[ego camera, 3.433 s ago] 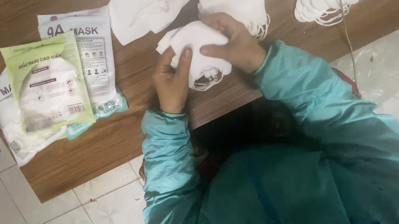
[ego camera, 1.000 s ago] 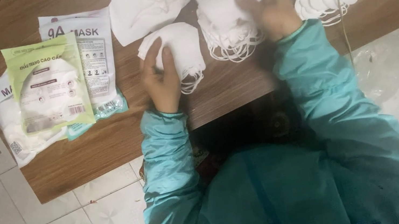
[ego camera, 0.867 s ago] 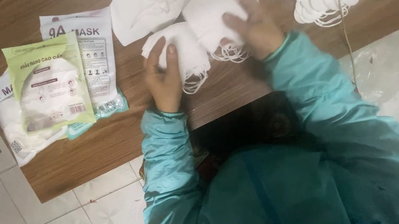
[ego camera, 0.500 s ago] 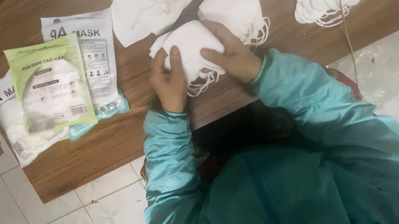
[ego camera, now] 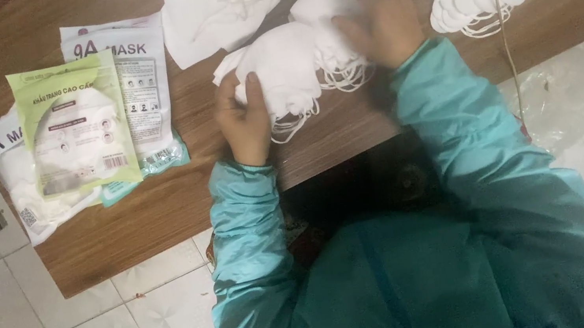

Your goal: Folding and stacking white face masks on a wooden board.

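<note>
Spanning the top of the view, a wooden table carries sealed mask packets at the left. The left hand lies with fingers curled over a white mask near the table's front edge. The right hand, fingers bent, rests on a stack of masks just beside it.

You have a small stack of white cup-shaped masks lying on the brown table, round side up, with thin loops hanging out at the near edge. Another white mask touches it, just behind.
</note>
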